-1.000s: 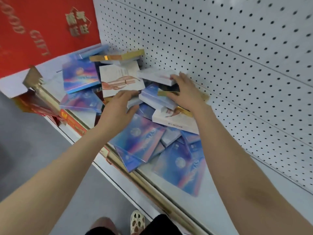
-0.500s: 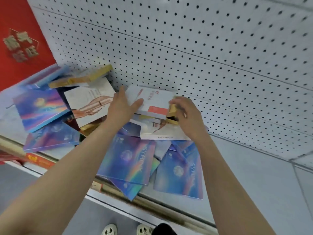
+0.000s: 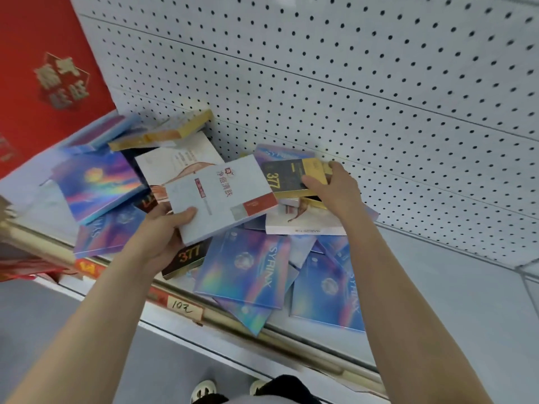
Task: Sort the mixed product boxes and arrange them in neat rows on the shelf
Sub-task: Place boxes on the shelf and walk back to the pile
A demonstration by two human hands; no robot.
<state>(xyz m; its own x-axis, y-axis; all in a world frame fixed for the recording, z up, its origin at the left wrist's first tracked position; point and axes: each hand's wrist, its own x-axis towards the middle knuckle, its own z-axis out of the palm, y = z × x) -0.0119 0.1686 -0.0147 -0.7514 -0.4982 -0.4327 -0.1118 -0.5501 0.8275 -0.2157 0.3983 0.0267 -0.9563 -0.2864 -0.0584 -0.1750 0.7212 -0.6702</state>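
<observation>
My left hand (image 3: 163, 231) grips a pale blue-white box (image 3: 220, 196) with red Chinese lettering and a red corner, thumb lying across its near corner and the fingers curled beneath; the box is lifted clear of the heap and tilted, its far edge toward the pegboard back wall (image 3: 350, 83). My right hand (image 3: 335, 185) pinches a black and gold box (image 3: 294, 177) printed "377", thumb on its near face and fingers wrapped round its far gold end, so it stands just right of the pale box, nearly touching it. Directly under my right wrist lies a white box (image 3: 306, 223) showing a reddish figure. Below my left hand a second black "377" box (image 3: 186, 259) sits at the shelf's front edge, partly hidden by my palm. Between my forearms lie iridescent blue "SYRINX" boxes (image 3: 248, 269), overlapping one another on the grey shelf (image 3: 437, 301). Left of my left hand another holographic box (image 3: 96, 182) rests tilted, and beyond it a gold-edged box (image 3: 163, 132) leans near the back wall. A handwritten price tag (image 3: 182, 306) sits on the shelf rail beneath my left forearm, and a red sign (image 3: 43, 68) stands far left.
</observation>
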